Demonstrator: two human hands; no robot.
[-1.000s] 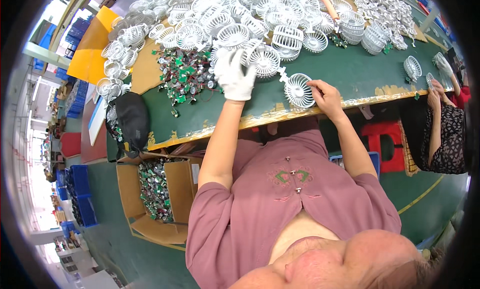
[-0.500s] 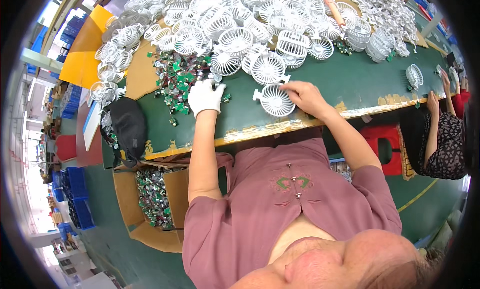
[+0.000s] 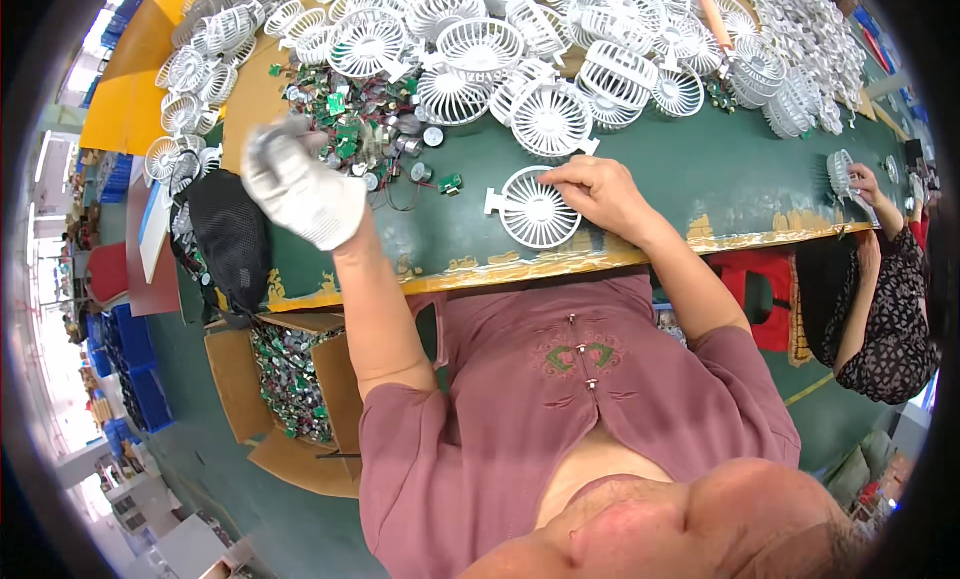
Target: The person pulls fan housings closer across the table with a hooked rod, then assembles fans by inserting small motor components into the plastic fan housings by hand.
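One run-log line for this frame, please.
left hand: gloved, raised, blurred, over green table | right hand: bare, on white fan grille | loose parts pile beside

The left hand (image 3: 300, 191), in its white glove, is coming back from the table. A second ago its fingers were up among the white fan cages; half a second ago they were resting beside the pile of little green parts (image 3: 350, 129). Now they are lifting up off the table, nearer the body, and look blurred. The white fan cage (image 3: 532, 209) is lying closer to the table's front edge now. The right hand (image 3: 595, 194) is coming with it, fingertips touching its upper right rim.
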